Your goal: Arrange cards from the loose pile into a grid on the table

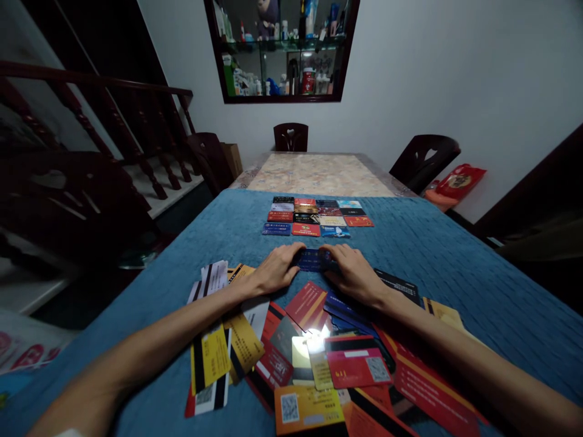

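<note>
My left hand [276,269] and my right hand [353,273] both rest on the blue cloth [432,255], their fingertips pinching the two ends of a dark blue card [313,260] that lies flat between them. Beyond it, several cards in red, blue, black and yellow lie in a neat grid [317,216]. Under and around my forearms lies a loose pile of cards [314,352], red, yellow, dark blue and striped, overlapping each other.
The blue cloth covers the near part of a long table; its bare marbled top [319,173] shows farther away. Dark chairs [423,159] stand around it. A wooden stair railing [91,121] is on the left, a wall shelf [282,48] behind.
</note>
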### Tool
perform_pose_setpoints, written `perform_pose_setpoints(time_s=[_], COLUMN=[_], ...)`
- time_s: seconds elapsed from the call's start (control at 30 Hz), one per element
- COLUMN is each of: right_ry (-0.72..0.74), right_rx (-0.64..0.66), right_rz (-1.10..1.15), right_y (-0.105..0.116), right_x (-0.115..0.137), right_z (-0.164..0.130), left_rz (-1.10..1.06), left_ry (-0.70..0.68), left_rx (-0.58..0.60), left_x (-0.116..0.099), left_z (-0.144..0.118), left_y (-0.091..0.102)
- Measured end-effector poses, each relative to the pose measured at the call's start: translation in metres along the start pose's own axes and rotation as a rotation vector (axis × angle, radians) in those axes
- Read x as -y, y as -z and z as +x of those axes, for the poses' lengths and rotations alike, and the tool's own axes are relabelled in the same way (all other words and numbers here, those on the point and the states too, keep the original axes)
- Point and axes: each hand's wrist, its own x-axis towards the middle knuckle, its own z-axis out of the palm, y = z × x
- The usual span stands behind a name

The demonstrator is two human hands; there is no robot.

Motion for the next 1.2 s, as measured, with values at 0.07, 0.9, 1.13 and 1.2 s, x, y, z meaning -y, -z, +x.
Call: perform_pose_setpoints(time_s=[0.07,0.9,1.13,1.2], right_ry=[0.007,0.096,0.142,0.155], right_rx=[-0.012,-0.082,-0.059,-0.056], right_rz=[-0.013,-0.245,-0.204,-0.177], right_y=[-0.001,0.006,0.005,0.003], right_x=[0.0,0.006,0.005,0.005], right_z=[0.0,0.021,0.054,0.065], left_rz=[-0.03,-0.037,-0.007,0.016], left_ry=[-0.016,-0.051,0.016,0.054], left_rx=[-0.015,-0.015,-0.062,-0.065], left_x=[0.001,0.019,0.038,0.043], left_z=[0.0,0.006,0.012,0.013], left_y=[0.0,0.019,0.039,0.046])
